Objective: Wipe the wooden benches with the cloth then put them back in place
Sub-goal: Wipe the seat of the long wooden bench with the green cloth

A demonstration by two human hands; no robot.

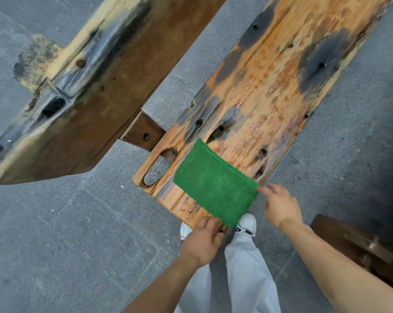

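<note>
A worn orange wooden bench (270,91) with dark stains and holes runs from the centre up to the top right. A folded green cloth (213,184) lies flat on its near end. My left hand (202,242) pinches the cloth's near corner at the bench's end. My right hand (279,206) pinches the cloth's right corner at the bench's right edge. A second, darker wooden bench (82,86) stands to the left, apart from the first.
Grey stone paving (66,233) surrounds the benches. A brown bench leg (143,132) sticks out between the two benches. Another dark wooden piece (360,247) lies at the lower right. My white shoes (246,224) and grey trousers stand right at the bench's near end.
</note>
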